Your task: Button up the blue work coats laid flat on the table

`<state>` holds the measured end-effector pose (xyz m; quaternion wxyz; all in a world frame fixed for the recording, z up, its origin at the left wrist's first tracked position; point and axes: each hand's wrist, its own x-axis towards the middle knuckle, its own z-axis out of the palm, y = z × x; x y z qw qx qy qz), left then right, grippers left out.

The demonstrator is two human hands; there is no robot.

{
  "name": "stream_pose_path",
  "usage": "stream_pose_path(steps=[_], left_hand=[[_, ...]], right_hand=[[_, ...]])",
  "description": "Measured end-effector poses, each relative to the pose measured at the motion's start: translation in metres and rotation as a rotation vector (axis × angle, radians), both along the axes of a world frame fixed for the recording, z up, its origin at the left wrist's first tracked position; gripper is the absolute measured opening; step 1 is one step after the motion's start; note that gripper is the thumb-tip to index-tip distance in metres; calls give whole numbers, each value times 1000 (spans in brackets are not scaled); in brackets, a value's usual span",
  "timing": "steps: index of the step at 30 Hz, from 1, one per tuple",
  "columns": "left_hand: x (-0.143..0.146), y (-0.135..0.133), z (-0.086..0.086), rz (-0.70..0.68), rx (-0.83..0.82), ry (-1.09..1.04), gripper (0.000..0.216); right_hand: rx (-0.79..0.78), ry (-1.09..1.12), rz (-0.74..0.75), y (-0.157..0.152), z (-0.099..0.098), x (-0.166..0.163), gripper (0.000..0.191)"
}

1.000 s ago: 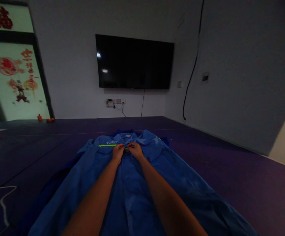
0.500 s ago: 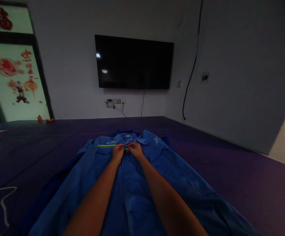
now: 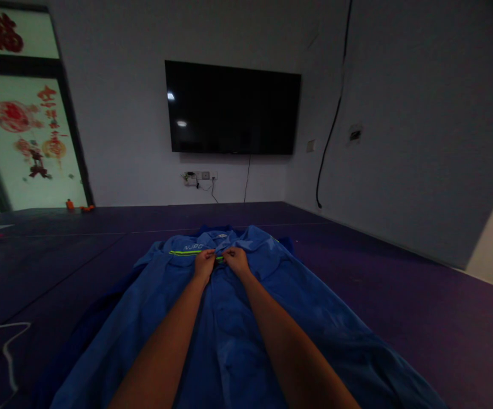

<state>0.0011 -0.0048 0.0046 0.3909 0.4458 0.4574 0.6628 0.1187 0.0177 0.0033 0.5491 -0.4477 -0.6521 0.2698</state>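
A cable [image 3: 9, 363] lies well left of the hands. The jacket [image 3: 165, 301] spreads beneath both, its green stripe [image 3: 184, 252] reaching the left hand [image 3: 204, 265], which pinches the front. Just beside it, the right hand [image 3: 237, 262] pinches cloth too. Farther right hangs a cord [image 3: 334, 124].

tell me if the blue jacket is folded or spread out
Spread out: the blue jacket lies wide over the purple floor, collar at the far end.
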Motion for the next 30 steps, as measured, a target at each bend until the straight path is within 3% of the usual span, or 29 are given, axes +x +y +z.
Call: stream_pose_path(steps=[30], left_hand=[[0, -3, 4, -16, -9, -45, 16]], right_hand=[[53, -118, -45, -3, 0, 2, 15]])
